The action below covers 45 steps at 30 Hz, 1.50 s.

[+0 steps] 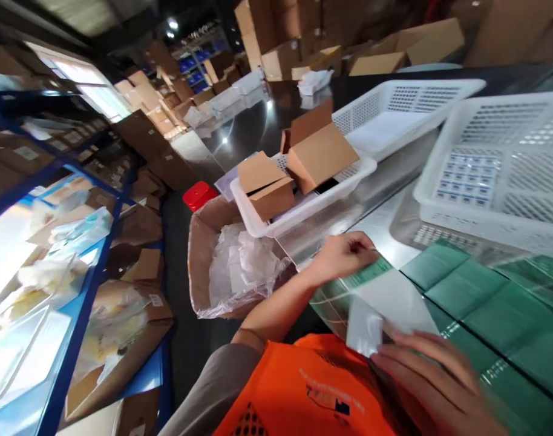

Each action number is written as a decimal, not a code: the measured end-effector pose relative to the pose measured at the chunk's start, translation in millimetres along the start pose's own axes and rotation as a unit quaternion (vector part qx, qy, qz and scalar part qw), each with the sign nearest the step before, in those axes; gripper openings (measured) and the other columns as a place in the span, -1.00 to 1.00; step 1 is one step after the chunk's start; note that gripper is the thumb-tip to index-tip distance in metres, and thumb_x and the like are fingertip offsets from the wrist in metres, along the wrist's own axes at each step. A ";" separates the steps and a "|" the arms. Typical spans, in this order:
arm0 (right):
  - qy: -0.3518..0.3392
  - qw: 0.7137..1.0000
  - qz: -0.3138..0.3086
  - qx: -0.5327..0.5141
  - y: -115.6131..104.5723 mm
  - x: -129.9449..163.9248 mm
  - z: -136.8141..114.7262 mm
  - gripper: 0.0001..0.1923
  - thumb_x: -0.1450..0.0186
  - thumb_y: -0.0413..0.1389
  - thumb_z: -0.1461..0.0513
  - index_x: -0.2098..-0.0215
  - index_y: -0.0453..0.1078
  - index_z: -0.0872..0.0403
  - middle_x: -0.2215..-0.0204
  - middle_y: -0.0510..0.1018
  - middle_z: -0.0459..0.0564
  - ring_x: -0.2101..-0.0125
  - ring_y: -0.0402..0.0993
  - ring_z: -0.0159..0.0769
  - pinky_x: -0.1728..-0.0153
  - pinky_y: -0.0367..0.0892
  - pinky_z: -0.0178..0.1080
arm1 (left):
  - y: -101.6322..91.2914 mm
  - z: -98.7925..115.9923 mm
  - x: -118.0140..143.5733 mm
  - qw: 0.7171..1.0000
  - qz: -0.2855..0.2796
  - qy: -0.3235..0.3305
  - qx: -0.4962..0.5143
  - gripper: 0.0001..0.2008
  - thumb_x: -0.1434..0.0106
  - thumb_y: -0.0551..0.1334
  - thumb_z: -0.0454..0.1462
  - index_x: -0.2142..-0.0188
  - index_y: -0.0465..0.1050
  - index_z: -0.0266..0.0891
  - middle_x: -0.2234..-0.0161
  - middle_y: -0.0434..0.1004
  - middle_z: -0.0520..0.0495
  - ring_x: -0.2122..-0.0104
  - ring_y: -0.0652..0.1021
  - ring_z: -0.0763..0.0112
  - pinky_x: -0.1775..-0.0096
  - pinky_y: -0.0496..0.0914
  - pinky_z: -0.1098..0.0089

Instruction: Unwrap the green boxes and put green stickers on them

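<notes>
My left hand (pixel 344 257) is closed, its fingertips pinching the edge of a thin green-and-white piece of packaging (pixel 369 272). The white face of this piece slopes down toward my right hand (pixel 433 375), which is blurred, with its fingers fairly straight. A small, shiny, whitish flat packet (pixel 365 327) meets the fingertips of my right hand and appears gripped there; the thumb's hold is not clear. To the right, flat green packs (pixel 462 290) lie side by side in rows, glossy as if wrapped in clear film.
A white basket (pixel 489 218) at right contains small blue-and-white boxes (pixel 469 178). Another white basket (pixel 258 227) carries open brown cartons (pixel 322 154). Below it, a large carton (pixel 199 260) holds clear plastic wrap (pixel 244 260). Blue shelving (pixel 92 290) lines the left side, beyond a dark floor aisle.
</notes>
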State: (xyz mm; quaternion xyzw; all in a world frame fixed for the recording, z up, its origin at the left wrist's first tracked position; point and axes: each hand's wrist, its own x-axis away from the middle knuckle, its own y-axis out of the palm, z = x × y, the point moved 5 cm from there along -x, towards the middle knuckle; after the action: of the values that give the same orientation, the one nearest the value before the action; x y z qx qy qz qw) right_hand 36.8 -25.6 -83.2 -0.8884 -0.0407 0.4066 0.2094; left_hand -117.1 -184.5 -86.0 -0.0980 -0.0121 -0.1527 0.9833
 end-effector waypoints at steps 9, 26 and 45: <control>0.408 0.878 0.249 0.020 -99.9 38.3 29.0 -0.96 -0.18 0.32 0.18 0.38 0.57 -0.08 0.44 0.62 -0.12 0.40 0.54 -0.28 0.34 0.42 -0.18 | -0.5 -20.5 -4.8 0.994 -0.011 -0.083 -0.072 -0.89 0.11 0.17 -0.22 0.62 0.38 -0.22 0.65 0.29 0.07 0.60 0.25 0.48 0.54 0.08 0.45; 0.565 0.791 0.160 -0.169 -51.2 50.3 72.6 -0.79 -0.10 0.34 0.09 0.40 0.58 0.07 0.45 0.61 -0.06 0.44 0.46 -0.33 0.38 0.31 -0.26 | 77.5 -29.6 55.0 0.899 -0.345 -0.027 -0.268 -0.68 -0.34 0.18 -0.08 0.45 0.49 -0.21 0.59 0.48 0.08 0.58 0.39 0.49 0.47 0.19 0.46; 0.520 0.838 0.070 0.150 -24.9 46.3 79.7 -0.91 -0.23 0.30 0.20 0.41 0.59 0.04 0.47 0.53 -0.09 0.48 0.38 -0.34 0.37 0.22 -0.25 | 72.8 -55.2 52.4 0.879 -0.357 -0.109 -0.296 -0.61 -0.29 0.18 -0.10 0.61 0.46 -0.21 0.65 0.39 0.07 0.59 0.32 0.46 0.48 0.13 0.42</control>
State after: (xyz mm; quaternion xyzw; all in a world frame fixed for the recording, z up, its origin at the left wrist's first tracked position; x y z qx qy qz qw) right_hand 11.1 35.3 -152.1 -0.9272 0.1983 -0.1004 0.3016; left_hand -45.5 -143.0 -151.1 -0.3892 -0.1080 -0.4779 0.7801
